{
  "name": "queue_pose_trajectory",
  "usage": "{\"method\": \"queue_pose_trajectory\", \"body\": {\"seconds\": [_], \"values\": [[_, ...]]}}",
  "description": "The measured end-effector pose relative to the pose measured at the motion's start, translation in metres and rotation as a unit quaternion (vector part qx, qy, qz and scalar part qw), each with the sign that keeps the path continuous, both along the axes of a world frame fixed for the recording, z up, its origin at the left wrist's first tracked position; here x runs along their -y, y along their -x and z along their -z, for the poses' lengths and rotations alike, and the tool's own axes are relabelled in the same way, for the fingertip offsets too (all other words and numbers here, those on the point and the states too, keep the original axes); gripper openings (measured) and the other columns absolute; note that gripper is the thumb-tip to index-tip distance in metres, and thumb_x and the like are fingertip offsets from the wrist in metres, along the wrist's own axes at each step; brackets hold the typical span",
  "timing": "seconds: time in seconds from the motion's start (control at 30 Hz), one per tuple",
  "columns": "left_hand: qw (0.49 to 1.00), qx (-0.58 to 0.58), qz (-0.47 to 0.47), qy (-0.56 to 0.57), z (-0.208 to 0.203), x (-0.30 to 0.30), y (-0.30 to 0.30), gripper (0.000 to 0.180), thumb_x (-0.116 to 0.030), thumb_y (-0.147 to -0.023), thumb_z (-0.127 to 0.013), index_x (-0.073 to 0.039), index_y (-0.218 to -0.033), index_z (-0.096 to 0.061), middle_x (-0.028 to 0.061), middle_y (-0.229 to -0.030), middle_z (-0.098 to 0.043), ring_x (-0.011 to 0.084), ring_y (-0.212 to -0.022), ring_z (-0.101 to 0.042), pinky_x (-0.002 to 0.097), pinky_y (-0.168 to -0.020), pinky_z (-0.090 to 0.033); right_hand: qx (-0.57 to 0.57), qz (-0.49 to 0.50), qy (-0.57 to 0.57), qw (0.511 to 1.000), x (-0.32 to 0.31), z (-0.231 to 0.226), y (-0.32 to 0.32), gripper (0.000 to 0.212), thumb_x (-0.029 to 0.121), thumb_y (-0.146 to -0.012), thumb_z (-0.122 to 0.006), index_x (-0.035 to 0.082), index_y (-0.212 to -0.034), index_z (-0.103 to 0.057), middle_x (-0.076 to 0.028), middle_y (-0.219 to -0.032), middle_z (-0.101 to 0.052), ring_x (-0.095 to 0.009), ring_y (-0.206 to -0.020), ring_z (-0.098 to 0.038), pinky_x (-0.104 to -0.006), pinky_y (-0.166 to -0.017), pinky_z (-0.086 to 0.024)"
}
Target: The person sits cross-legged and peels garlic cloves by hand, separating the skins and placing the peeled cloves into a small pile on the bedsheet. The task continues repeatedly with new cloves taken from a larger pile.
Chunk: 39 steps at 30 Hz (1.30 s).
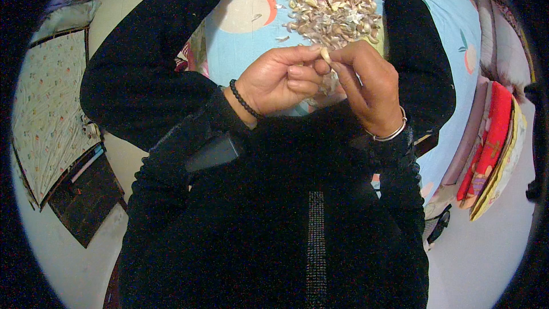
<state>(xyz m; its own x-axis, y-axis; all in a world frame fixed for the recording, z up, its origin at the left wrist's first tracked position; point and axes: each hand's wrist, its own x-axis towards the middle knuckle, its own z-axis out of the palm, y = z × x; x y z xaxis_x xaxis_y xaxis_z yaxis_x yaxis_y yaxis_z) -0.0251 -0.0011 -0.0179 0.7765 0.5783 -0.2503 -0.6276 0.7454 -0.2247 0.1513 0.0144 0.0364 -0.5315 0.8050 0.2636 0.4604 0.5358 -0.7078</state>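
Pinching one pale garlic clove [325, 55] just above frame centre, both hands on it. Left hand [283, 80]: thumb laid out toward the clove, index bent under it, other fingers curled into the palm. Right hand [372, 83]: thumb and index closed on the clove from the right side, remaining fingers folded.

Handling, my read: very light, firm body, smooth surface, likely slick wherever bare. Probably bruises or nicks under a hard nail; any skin on it would be papery and tear easily. Best hold: fingertip pinch across the fat middle, light force, ends left free.

Orientation: long axis runs steeply, upper left to lower right in the frame, slightly curved. Fingertips cover part of it, so can't tell which end is the root and which the tip.

Loose pile of cloves and skins [337, 3] sits top centre, beyond the hands, on the blue patterned sheet [229, 51].
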Motion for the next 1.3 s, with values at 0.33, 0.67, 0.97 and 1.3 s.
{"method": "queue_pose_trajectory", "body": {"seconds": [0.33,0.67,0.97,1.3], "values": [[0.998,-0.018,0.036,-0.047,-0.008,0.001,-0.001,0.017,-0.012,-0.092,-0.045,0.003,-0.092,-0.052,0.0075,-0.079,-0.058,0.0012,-0.051,-0.039,0.0148,-0.044,-0.03,0.032,0.014,-0.116,0.993,0.006,-0.001,0.002,0.013,-0.005,-0.065,-0.059,0.002,-0.075,-0.053,-0.012,-0.065,-0.049,-0.029,-0.056,-0.053,-0.0346,-0.049,-0.041],[0.969,-0.167,0.021,-0.18,-0.013,0.002,-0.003,0.014,-0.013,-0.091,-0.049,0.0,-0.093,-0.054,0.0077,-0.08,-0.06,0.0006,-0.05,-0.036,0.0141,-0.043,-0.028,0.037,0.028,-0.113,0.993,0.01,0.001,-0.002,0.01,-0.001,-0.069,-0.059,0.002,-0.076,-0.053,-0.012,-0.065,-0.048,-0.028,-0.055,-0.052,-0.0337,-0.05,-0.041],[0.926,-0.211,0.101,-0.297,-0.024,0.0,0.0,0.019,-0.011,-0.088,-0.052,0.001,-0.103,-0.054,0.0096,-0.081,-0.062,0.0007,-0.047,-0.033,0.0144,-0.042,-0.024,-0.23,0.214,0.174,0.933,0.006,-0.003,-0.02,0.004,0.004,-0.082,-0.05,0.002,-0.08,-0.052,-0.002,-0.072,-0.055,-0.009,-0.066,-0.051,-0.0224,-0.061,-0.041],[0.88,-0.346,0.05,-0.321,-0.024,-0.001,-0.003,0.021,-0.005,-0.086,-0.049,0.001,-0.105,-0.055,0.0073,-0.081,-0.063,0.0015,-0.05,-0.037,0.0145,-0.048,-0.032,-0.117,0.147,0.264,0.946,0.025,0.001,-0.021,0.009,0.007,-0.079,-0.059,-0.001,-0.082,-0.058,-0.003,-0.072,-0.057,-0.009,-0.067,-0.051,-0.0237,-0.061,-0.042]]}}
